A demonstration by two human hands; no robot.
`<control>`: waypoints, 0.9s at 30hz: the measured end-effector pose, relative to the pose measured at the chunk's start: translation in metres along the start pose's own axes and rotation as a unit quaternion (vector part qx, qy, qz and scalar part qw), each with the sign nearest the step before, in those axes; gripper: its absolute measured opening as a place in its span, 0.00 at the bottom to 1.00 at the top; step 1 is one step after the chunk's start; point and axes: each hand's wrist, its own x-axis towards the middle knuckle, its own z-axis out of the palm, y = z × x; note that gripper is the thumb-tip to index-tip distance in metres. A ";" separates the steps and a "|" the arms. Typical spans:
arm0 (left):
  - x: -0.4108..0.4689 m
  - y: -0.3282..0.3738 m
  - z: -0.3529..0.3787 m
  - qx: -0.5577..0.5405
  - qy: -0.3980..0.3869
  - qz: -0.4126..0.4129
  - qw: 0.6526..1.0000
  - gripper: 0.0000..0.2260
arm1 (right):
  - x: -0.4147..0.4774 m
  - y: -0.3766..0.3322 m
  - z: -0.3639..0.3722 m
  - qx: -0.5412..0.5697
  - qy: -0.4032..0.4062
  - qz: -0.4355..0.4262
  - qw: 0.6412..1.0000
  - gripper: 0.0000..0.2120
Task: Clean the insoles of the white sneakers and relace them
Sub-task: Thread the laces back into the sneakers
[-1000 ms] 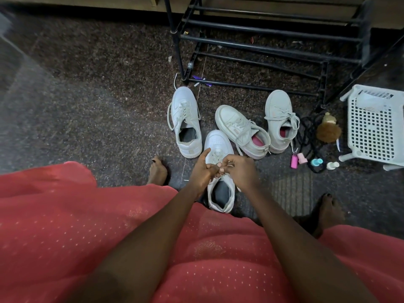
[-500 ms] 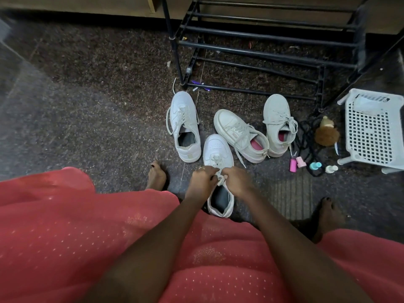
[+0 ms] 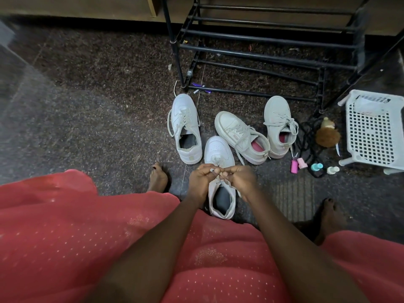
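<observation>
Nearest white sneaker (image 3: 218, 149) stands toe-away on the floor (image 3: 109, 95) between the feet. Left hand (image 3: 201, 179) and right hand (image 3: 239, 179) meet above its tongue, each pinching the lace (image 3: 228, 183), probably to keep it taut for threading. Dark speckled stone; black shoe rack (image 3: 262, 53) behind three further sneakers (image 3: 185, 127).

Place: home, floor corner by shoe storage.
- Black tube rack (image 3: 262, 38) standing before wooden base (image 3: 87, 7).
- Four white sneakers (image 3: 185, 127) lying loose on speckled stone floor (image 3: 98, 95).
- White basket (image 3: 371, 132), small bottles (image 3: 294, 166), brown brush (image 3: 326, 136), black cords (image 3: 306, 136) sitting beside rack.
- Bare feet (image 3: 157, 179) resting on floor; red cloth (image 3: 65, 237) spreading over lap.
</observation>
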 end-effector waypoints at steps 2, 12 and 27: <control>-0.002 0.002 -0.002 -0.041 -0.008 -0.029 0.999 0.07 | -0.001 0.000 0.002 -0.003 0.025 -0.020 0.999 0.07; -0.001 -0.011 -0.025 0.030 0.006 -0.089 0.996 0.12 | 0.011 0.000 -0.017 -0.233 0.122 -0.121 0.957 0.09; 0.002 -0.059 -0.050 0.183 0.048 -0.136 0.972 0.18 | 0.062 0.017 -0.040 -0.353 0.159 -0.122 0.914 0.08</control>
